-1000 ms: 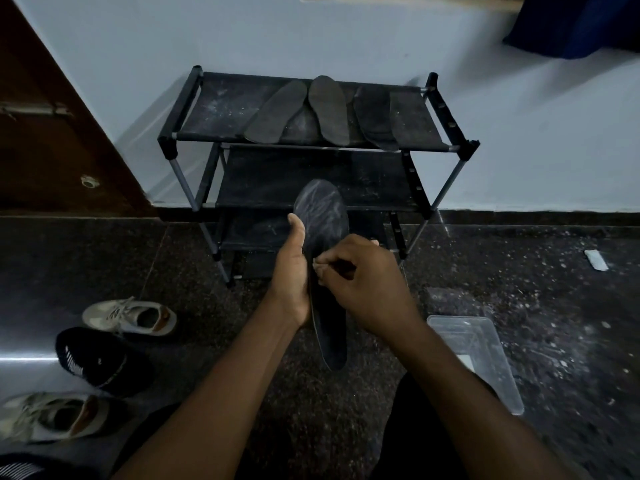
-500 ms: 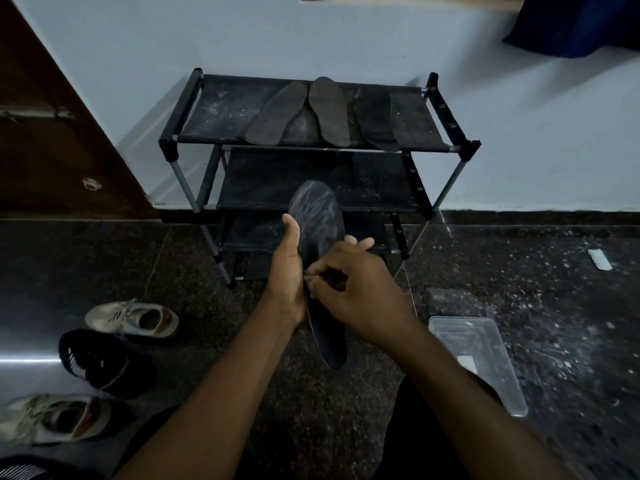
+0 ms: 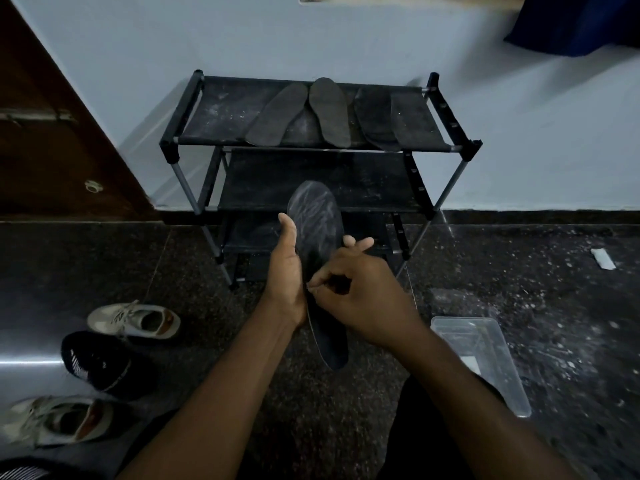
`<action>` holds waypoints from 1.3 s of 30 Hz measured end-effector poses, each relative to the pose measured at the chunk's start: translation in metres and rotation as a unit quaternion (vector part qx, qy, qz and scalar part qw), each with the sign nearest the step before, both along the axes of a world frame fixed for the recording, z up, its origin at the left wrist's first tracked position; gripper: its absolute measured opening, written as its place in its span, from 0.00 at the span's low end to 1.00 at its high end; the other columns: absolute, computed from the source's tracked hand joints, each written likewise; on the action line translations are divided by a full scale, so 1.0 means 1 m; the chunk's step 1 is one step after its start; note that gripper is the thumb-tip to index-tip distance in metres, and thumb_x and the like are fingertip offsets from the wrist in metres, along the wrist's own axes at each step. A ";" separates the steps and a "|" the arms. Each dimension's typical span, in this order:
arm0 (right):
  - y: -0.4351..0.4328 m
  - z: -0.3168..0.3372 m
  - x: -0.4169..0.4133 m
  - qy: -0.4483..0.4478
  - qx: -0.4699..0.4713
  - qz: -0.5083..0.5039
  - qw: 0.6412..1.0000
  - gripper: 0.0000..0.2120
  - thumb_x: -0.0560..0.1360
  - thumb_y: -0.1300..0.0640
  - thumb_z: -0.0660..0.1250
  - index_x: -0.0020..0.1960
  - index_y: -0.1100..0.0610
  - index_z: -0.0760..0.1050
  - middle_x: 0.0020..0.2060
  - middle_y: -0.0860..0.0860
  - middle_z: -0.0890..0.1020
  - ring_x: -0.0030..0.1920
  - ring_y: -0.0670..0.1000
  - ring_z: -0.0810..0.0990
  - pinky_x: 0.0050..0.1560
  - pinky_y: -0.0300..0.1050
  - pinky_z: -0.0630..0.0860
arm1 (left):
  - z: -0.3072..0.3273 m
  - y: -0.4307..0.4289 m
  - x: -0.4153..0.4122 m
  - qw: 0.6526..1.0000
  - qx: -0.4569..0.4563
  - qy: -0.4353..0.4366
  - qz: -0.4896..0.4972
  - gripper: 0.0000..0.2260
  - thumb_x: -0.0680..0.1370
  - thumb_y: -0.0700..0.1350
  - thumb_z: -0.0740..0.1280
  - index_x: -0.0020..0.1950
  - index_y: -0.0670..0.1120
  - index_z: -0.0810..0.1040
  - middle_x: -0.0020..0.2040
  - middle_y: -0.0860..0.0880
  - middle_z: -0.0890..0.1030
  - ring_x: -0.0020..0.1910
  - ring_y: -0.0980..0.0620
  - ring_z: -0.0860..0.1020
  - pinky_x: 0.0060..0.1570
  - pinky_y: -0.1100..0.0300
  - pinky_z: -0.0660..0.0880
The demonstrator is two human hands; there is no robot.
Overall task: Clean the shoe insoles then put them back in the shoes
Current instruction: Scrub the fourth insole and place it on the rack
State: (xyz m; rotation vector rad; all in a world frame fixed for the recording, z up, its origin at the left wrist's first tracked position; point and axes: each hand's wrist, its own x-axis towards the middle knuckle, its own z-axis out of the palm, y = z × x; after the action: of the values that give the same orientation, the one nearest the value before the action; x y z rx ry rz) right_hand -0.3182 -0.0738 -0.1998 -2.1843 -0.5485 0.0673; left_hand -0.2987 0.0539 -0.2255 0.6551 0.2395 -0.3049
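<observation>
A dark insole (image 3: 317, 220), streaked with pale dust, stands upright in front of me. My left hand (image 3: 285, 271) grips it round the middle, thumb up along its left edge and fingertips showing past its right edge. My right hand (image 3: 360, 296) lies over the insole's front with curled fingers; its thumb and forefinger pinch at the insole near the left edge. Several more insoles (image 3: 329, 112) lie side by side on the top shelf of a black shoe rack (image 3: 450, 116). A white sneaker (image 3: 135, 320), a black shoe (image 3: 100, 362) and another white sneaker (image 3: 59, 420) sit on the floor at left.
A clear plastic box (image 3: 485, 358) lies on the dark speckled floor to my right. A white scrap (image 3: 602, 258) lies further right. A brown door (image 3: 52, 133) stands at left, a blue cloth (image 3: 581, 22) hangs at top right.
My right hand's pinching fingertips have slid a little down and left along the insole. My left fingers now show past the insole's right edge.
</observation>
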 end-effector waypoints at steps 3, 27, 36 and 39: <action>-0.002 -0.002 0.005 -0.027 0.003 -0.055 0.998 0.04 0.74 0.62 0.73 0.45 0.55 0.86 0.42 0.45 0.83 0.43 0.41 0.81 0.54 0.25 0.70 | 0.004 -0.002 -0.002 1.000 0.002 -0.001 -0.027 0.40 0.79 0.74 0.50 0.72 0.42 0.71 0.65 0.30 0.79 0.68 0.36 0.78 0.66 0.44 0.76; -0.004 0.000 0.001 -0.014 0.041 -0.040 0.998 0.04 0.74 0.59 0.74 0.47 0.53 0.87 0.43 0.42 0.85 0.51 0.43 0.82 0.61 0.37 0.75 | 0.004 0.001 -0.001 0.999 -0.039 0.004 0.010 0.39 0.81 0.71 0.52 0.67 0.38 0.79 0.54 0.37 0.82 0.69 0.35 0.76 0.67 0.40 0.74; -0.006 0.000 0.003 0.077 0.115 -0.070 0.988 0.03 0.74 0.61 0.75 0.47 0.54 0.87 0.43 0.43 0.85 0.45 0.40 0.84 0.49 0.37 0.80 | 0.002 0.004 0.000 0.999 -0.036 -0.012 0.027 0.40 0.82 0.70 0.45 0.59 0.42 0.86 0.51 0.40 0.84 0.67 0.41 0.79 0.70 0.42 0.70; -0.009 0.001 0.005 0.082 0.101 -0.064 0.989 0.03 0.74 0.61 0.76 0.46 0.55 0.87 0.42 0.44 0.86 0.44 0.41 0.84 0.48 0.38 0.81 | 0.006 0.006 -0.002 0.999 -0.039 -0.030 0.014 0.41 0.81 0.72 0.46 0.53 0.42 0.88 0.51 0.42 0.85 0.70 0.41 0.76 0.69 0.44 0.72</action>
State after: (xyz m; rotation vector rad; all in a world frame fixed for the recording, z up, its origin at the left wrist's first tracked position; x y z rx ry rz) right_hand -0.3130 -0.0827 -0.1987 -1.9905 -0.3072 0.1154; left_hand -0.3004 0.0598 -0.2199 0.5826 0.1786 -0.2653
